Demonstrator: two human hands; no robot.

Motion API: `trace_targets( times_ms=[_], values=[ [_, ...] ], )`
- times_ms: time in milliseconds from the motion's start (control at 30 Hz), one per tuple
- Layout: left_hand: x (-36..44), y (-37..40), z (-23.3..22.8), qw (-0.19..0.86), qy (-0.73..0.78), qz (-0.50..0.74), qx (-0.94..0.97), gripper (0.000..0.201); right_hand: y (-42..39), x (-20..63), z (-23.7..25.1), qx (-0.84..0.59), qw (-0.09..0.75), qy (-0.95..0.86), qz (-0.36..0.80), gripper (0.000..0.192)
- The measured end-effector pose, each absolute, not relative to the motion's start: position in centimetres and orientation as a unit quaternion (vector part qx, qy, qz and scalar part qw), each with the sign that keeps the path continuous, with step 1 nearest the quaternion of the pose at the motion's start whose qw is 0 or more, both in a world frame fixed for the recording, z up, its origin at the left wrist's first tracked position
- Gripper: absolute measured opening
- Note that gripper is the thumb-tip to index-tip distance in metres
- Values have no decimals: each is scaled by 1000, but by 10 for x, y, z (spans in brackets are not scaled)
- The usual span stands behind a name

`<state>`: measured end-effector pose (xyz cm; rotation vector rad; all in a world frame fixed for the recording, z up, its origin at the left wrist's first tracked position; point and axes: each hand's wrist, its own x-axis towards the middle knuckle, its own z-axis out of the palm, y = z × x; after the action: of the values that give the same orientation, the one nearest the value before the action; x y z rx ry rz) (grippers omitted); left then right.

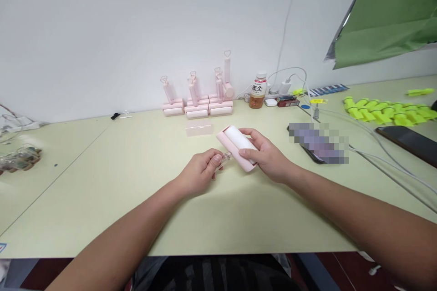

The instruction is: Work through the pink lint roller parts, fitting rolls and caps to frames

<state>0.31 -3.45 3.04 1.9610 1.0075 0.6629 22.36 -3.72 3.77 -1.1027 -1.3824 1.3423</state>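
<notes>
Take the held roller as the dial's centre and the wall as twelve: at nine, by the left edge of the pale, smooth tabletop [95,182], sits a cluster of rounded items [20,159], too blurred to name. Toward ten lies a crumpled black scrap [115,116]. At eleven, glossy pink rollers [197,112] stand in a group against the wall, their slim handles upright and tipped with heart-shaped loops. Nearer, toward half past ten, a clear pinkish plastic cover [199,127] rests on the table. The left hand [202,169], at about eight, pinches a slender transparent piece [223,160] between thumb and fingers; that piece points toward one to two o'clock, its tip close by the roller's side, though contact is hard to tell. The roller [236,148] itself, a matte white cylinder in a smooth pink half-shell, is held above the table, its long axis running from half past ten to half past four. The right hand [268,157] is clamped around its lower end, thumb across the white. A rounded bottle [258,91] stands at one; a phone [317,143] lies near three. Farther right, fluorescent yellow plastic pieces [389,111] lie in rows.
</notes>
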Motion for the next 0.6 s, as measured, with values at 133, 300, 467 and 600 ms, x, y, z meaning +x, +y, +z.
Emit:
trace_targets(
  times_ms=[133, 300, 467, 600],
  values=[
    [3, -35, 32, 381, 410, 251, 790, 42, -38, 224, 38, -453, 421, -598, 509, 65],
    [3, -37, 33, 361, 421, 239, 797, 41, -39, 225, 40, -447, 399, -658, 457, 67],
    [4, -39, 34, 354, 428, 233, 798, 41, -41, 223, 39, -456, 387, -672, 437, 68],
    [5, -39, 34, 351, 434, 231, 797, 41, -42, 221, 39, -471, 376, -668, 437, 68]
  ],
)
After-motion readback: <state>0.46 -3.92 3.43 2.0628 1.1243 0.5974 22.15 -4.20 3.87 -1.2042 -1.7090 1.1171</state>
